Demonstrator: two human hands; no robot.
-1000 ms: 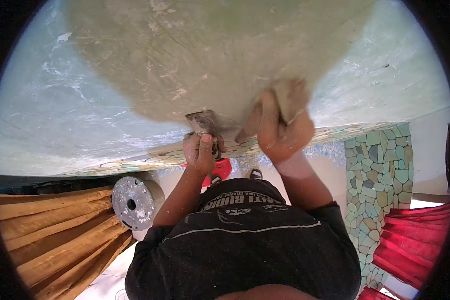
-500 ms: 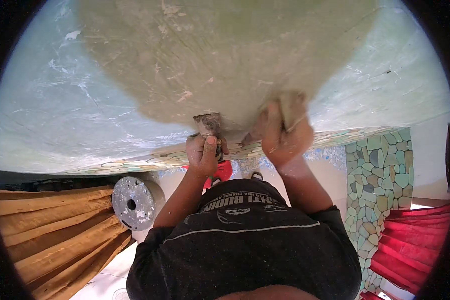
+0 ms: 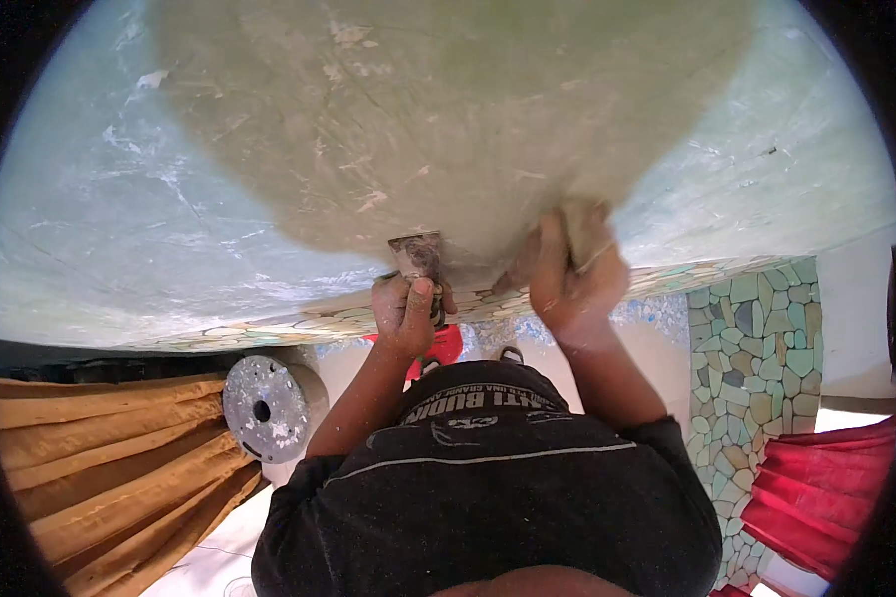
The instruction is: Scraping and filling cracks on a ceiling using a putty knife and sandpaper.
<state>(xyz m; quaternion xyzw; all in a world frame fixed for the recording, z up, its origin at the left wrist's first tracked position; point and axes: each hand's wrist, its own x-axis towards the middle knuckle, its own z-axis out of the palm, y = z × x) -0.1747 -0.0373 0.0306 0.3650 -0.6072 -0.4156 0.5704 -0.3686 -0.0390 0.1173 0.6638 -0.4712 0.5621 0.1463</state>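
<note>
In front of me rises a pale green wall (image 3: 299, 129) with white scratches and patches. My left hand (image 3: 404, 306) is closed round a putty knife (image 3: 415, 256), its broad, stained blade pointing up along the wall. To the right, my right hand (image 3: 577, 281) presses a flat beige-grey piece (image 3: 585, 231) against the wall surface. Motion smears that hand and the piece, so whether it is folded sandpaper or a sponge cannot be told. The lower fingers of the right hand are partly hidden.
A strip of stone-pattern tiles (image 3: 742, 348) runs along the wall's foot and down the right. A grey, paint-spotted round drum (image 3: 259, 398) stands at the left beside an orange-brown curtain (image 3: 119, 448). A red curtain (image 3: 831, 497) hangs at the right; a red object (image 3: 446, 343) lies below my hands.
My right hand has shifted slightly down the wall with the flat piece. The left hand and putty knife sit a touch lower, with the same grip.
</note>
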